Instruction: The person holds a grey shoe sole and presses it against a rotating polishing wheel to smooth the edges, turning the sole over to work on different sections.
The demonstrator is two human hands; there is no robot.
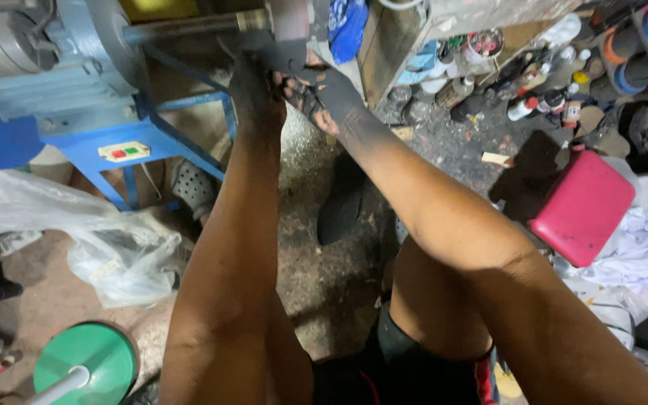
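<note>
Up at the grinding wheel (290, 19) on the shaft of the blue machine (76, 75), both soot-blackened hands meet. Left hand (253, 86) and right hand (324, 94) have their fingers clenched around a small dark workpiece (283, 54) pressed just under the wheel; its shape cannot be told. Below the arms lies stained concrete floor (316, 262). A red canister (583, 206) sits to the right, a green disc (84, 360) lower left, crumpled plastic bags (114, 255) beside the machine's frame.
</note>
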